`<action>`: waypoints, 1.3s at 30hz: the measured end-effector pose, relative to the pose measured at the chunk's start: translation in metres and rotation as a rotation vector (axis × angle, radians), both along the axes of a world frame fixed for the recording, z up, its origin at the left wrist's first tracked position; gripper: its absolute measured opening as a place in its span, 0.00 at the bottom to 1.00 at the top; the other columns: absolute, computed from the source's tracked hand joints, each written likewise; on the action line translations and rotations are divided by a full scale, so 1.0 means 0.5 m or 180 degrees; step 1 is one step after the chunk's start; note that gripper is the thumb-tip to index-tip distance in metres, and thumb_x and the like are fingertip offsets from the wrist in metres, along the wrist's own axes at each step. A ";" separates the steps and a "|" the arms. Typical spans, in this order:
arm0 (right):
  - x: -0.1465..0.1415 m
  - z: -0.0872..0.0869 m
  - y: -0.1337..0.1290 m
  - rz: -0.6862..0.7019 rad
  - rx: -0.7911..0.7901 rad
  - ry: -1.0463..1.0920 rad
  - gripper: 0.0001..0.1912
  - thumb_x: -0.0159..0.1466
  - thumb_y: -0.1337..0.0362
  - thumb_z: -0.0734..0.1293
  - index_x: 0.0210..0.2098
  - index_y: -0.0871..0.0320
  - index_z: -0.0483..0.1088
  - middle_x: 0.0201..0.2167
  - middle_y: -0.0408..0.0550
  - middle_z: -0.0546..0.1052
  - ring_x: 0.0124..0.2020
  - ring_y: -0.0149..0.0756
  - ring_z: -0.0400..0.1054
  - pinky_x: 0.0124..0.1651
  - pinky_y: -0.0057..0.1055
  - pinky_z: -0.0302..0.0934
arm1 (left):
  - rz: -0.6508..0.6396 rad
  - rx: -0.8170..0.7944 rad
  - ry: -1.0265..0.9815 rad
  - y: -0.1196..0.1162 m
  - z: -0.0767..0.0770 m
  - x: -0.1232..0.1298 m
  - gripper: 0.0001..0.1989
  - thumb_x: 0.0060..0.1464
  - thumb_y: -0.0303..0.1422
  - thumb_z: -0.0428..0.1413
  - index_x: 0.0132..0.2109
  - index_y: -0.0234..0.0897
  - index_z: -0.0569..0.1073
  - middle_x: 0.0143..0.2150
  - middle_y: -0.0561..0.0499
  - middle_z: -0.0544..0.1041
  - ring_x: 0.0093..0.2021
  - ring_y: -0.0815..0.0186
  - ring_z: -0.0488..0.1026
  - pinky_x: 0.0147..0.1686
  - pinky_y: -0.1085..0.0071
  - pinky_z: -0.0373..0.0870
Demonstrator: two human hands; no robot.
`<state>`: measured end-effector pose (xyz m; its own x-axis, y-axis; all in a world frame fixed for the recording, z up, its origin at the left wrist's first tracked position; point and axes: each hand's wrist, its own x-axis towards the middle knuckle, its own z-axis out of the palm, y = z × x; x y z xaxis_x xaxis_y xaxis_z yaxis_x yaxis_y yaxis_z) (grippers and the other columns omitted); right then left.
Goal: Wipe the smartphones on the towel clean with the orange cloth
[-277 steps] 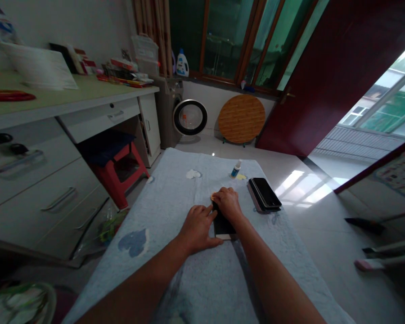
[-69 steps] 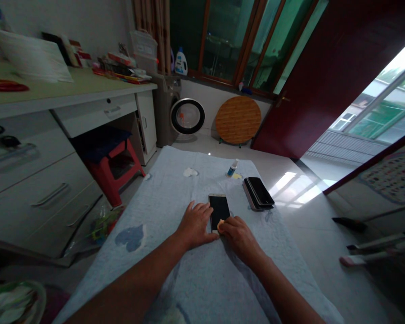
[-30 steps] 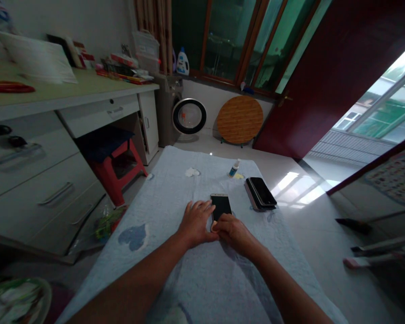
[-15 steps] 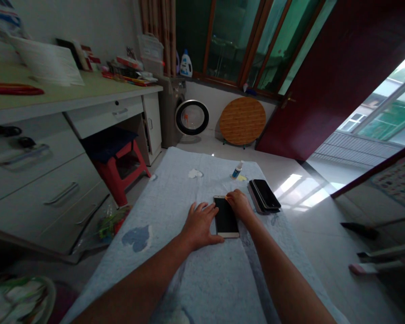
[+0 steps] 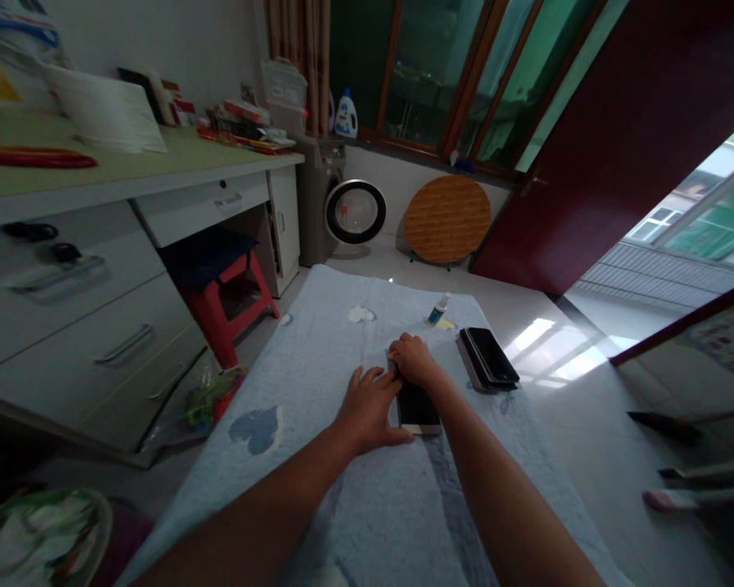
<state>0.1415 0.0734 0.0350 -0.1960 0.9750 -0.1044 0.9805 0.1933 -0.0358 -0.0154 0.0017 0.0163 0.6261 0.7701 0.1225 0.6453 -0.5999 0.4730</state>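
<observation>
A smartphone with a dark screen and a light gold frame lies face up on the cloth-covered table. My left hand has its fingers spread along the phone's left edge, the thumb near the lower corner. Over the upper end of the phone, my right hand is closed with its fingertips pinched on a small orange piece, mostly hidden by the fingers. To the right lies a stack of dark phones. A small spray bottle with a blue label stands beyond my hands.
A pale blue cloth with heart prints covers the table. On the left are a desk with drawers and a red stool. A washing machine with its door open and a round wooden tabletop stand behind.
My right hand has slid left across the phone's upper end, from its right corner to its left corner. My left hand stays along the phone's left edge. The view has shifted slightly.
</observation>
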 end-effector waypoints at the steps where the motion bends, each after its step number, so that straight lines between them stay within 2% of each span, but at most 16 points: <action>1: -0.006 0.002 -0.001 0.0034 -0.0022 -0.0021 0.14 0.68 0.63 0.58 0.45 0.56 0.74 0.46 0.56 0.72 0.45 0.42 0.65 0.46 0.36 0.58 | -0.0004 0.0005 -0.0009 0.000 0.000 0.000 0.44 0.38 0.56 0.63 0.61 0.45 0.64 0.63 0.45 0.66 0.63 0.43 0.58 0.63 0.40 0.43; 5: -0.003 0.006 -0.003 -0.0035 -0.0016 -0.0055 0.15 0.69 0.61 0.58 0.47 0.56 0.73 0.47 0.57 0.72 0.47 0.43 0.65 0.47 0.37 0.59 | 0.0057 0.0017 -0.0006 -0.003 0.000 0.002 0.45 0.37 0.56 0.64 0.61 0.44 0.64 0.63 0.44 0.66 0.63 0.43 0.58 0.63 0.39 0.40; 10: 0.045 0.003 -0.005 -0.0366 -0.0034 -0.0103 0.16 0.69 0.62 0.57 0.46 0.58 0.74 0.47 0.59 0.73 0.47 0.44 0.67 0.47 0.37 0.59 | 0.0121 -0.0042 0.0048 -0.007 0.002 0.005 0.45 0.38 0.55 0.64 0.61 0.43 0.64 0.65 0.43 0.64 0.64 0.44 0.57 0.64 0.38 0.37; 15: 0.088 0.006 -0.026 -0.0598 -0.0045 -0.0094 0.16 0.68 0.66 0.57 0.44 0.64 0.75 0.45 0.60 0.76 0.46 0.42 0.70 0.46 0.32 0.58 | 0.0135 -0.0082 0.0086 -0.009 0.007 0.006 0.45 0.38 0.55 0.63 0.62 0.43 0.64 0.66 0.43 0.63 0.65 0.43 0.56 0.64 0.38 0.37; 20: 0.094 0.007 -0.082 -0.0901 -0.0036 0.0044 0.17 0.68 0.66 0.56 0.43 0.65 0.75 0.41 0.58 0.79 0.43 0.40 0.72 0.43 0.29 0.58 | 0.0132 -0.0075 0.0109 -0.010 0.005 0.008 0.45 0.38 0.55 0.63 0.62 0.41 0.64 0.67 0.42 0.62 0.65 0.43 0.55 0.64 0.39 0.38; 25: 0.079 -0.001 -0.174 -0.1181 0.0075 0.0228 0.16 0.68 0.64 0.57 0.41 0.65 0.75 0.38 0.58 0.79 0.42 0.41 0.72 0.43 0.30 0.57 | 0.0143 -0.0029 0.0130 -0.009 -0.004 0.011 0.46 0.38 0.56 0.62 0.62 0.40 0.64 0.67 0.42 0.61 0.66 0.44 0.55 0.64 0.39 0.39; 32: 0.065 0.002 -0.293 -0.1208 0.0122 0.0438 0.14 0.67 0.66 0.58 0.38 0.64 0.74 0.36 0.56 0.77 0.43 0.40 0.70 0.46 0.29 0.56 | 0.0178 -0.0028 0.0160 -0.012 -0.002 0.012 0.46 0.39 0.56 0.62 0.63 0.39 0.64 0.67 0.43 0.61 0.66 0.44 0.55 0.64 0.41 0.39; 35: 0.063 0.005 -0.309 -0.1300 0.0146 0.0456 0.13 0.67 0.66 0.58 0.37 0.63 0.74 0.35 0.55 0.77 0.43 0.40 0.70 0.45 0.29 0.56 | 0.0181 -0.0043 0.0162 -0.013 0.000 0.013 0.46 0.39 0.55 0.62 0.63 0.39 0.64 0.67 0.42 0.61 0.66 0.45 0.55 0.64 0.42 0.40; 39: 0.065 0.002 -0.280 -0.1269 0.0188 0.0476 0.13 0.67 0.66 0.58 0.37 0.63 0.74 0.35 0.55 0.77 0.43 0.39 0.70 0.46 0.29 0.56 | 0.0105 -0.0045 0.0160 -0.012 -0.002 0.014 0.45 0.41 0.54 0.62 0.63 0.38 0.63 0.67 0.41 0.61 0.66 0.45 0.55 0.64 0.41 0.40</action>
